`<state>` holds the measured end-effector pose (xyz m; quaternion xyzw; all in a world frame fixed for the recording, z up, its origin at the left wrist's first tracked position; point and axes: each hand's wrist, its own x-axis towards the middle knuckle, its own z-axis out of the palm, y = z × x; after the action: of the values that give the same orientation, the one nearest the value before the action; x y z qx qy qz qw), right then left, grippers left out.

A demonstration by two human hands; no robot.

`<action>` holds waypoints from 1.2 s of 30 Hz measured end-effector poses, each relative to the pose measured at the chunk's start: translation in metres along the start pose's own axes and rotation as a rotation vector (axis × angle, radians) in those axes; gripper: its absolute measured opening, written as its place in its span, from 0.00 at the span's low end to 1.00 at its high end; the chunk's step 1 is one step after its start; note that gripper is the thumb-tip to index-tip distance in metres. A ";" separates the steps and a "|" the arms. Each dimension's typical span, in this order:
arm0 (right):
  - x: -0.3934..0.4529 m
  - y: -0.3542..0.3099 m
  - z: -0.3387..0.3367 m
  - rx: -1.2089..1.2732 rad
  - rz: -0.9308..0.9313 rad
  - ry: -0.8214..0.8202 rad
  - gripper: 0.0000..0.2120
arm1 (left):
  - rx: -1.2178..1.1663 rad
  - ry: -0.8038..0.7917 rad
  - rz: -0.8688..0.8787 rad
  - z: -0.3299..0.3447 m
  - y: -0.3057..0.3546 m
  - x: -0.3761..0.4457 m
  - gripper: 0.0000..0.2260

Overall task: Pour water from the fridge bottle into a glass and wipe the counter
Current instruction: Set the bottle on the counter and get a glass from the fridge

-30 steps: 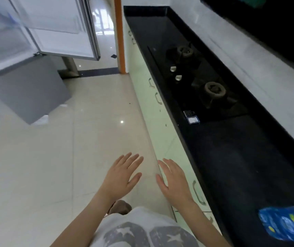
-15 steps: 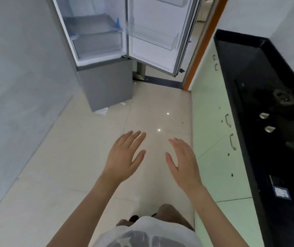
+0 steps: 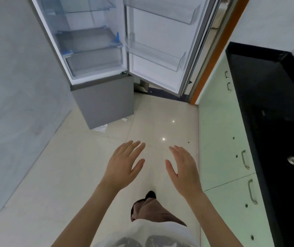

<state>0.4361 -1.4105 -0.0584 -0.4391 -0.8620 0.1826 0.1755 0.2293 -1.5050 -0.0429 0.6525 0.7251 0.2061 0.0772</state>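
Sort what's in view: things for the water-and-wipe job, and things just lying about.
For the job: open fridge, its door, black counter, left hand, right hand.
Lying about: stove knobs, cabinet handles, paper scraps by the fridge.

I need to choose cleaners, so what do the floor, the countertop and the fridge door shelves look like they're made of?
Floor: glossy cream tile, likely ceramic; light glints and grout lines show.
Countertop: polished black stone, perhaps granite; dark sheen.
Fridge door shelves: clear plastic, it seems; the white liner shows through.
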 end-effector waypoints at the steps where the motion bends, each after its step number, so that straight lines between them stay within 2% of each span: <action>1: 0.021 0.007 -0.004 0.004 0.003 0.011 0.30 | 0.009 0.005 0.005 -0.002 -0.003 0.025 0.22; 7: 0.137 0.038 -0.031 0.045 -0.008 0.104 0.28 | 0.045 0.044 0.042 -0.023 -0.013 0.161 0.22; 12: 0.210 0.057 -0.040 0.070 -0.002 0.175 0.28 | 0.030 0.045 0.067 -0.020 -0.018 0.234 0.22; 20: 0.288 0.082 -0.005 0.035 0.061 0.104 0.31 | 0.008 -0.037 0.127 0.011 -0.056 0.323 0.22; 27: 0.384 0.089 0.003 -0.029 0.127 0.129 0.31 | -0.001 -0.019 0.271 0.006 -0.103 0.444 0.22; 31: 0.433 0.089 -0.008 0.166 0.244 0.182 0.25 | -0.023 -0.020 0.320 -0.003 -0.108 0.503 0.24; 36: 0.483 0.094 -0.035 0.625 0.399 0.303 0.28 | -0.034 -0.022 0.356 0.000 -0.101 0.562 0.26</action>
<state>0.2509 -0.9568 -0.0034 -0.5455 -0.6271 0.3996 0.3867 0.0598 -0.9620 0.0051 0.7713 0.5937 0.2217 0.0584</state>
